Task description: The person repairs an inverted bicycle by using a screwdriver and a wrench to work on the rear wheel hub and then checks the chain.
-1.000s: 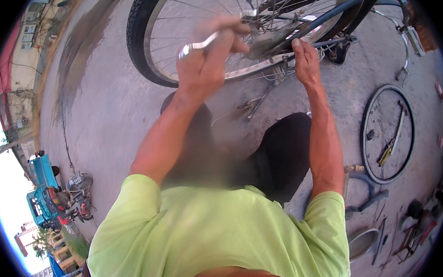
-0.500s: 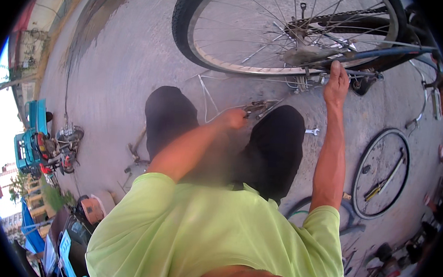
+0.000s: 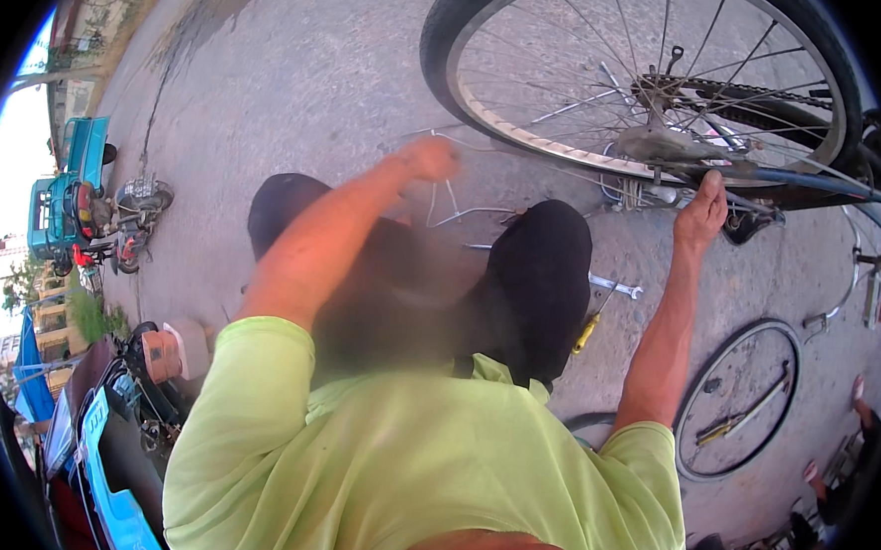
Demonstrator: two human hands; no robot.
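Observation:
A bicycle lies tipped over ahead of me, its spoked wheel toward me with hub, chain and a blue frame tube behind. My right hand is closed on the frame tube near the wheel's lower rim. My left hand is curled closed above the ground, left of the wheel; whether anything is in it is hidden. Just below it is a bent thin metal rod, partly behind my knees. Beside my right knee lie a silver wrench and a screwdriver with a yellow handle.
On the right a loose wheel lies flat, with a long yellow-handled tool inside its ring. Motorbikes and a teal cargo vehicle stand at left. A person's legs show at the right rim.
My left hand has moved forward and left, off the tools between my knees. The view has shifted, and the yellow screwdriver now shows. My right hand stays on the frame tube.

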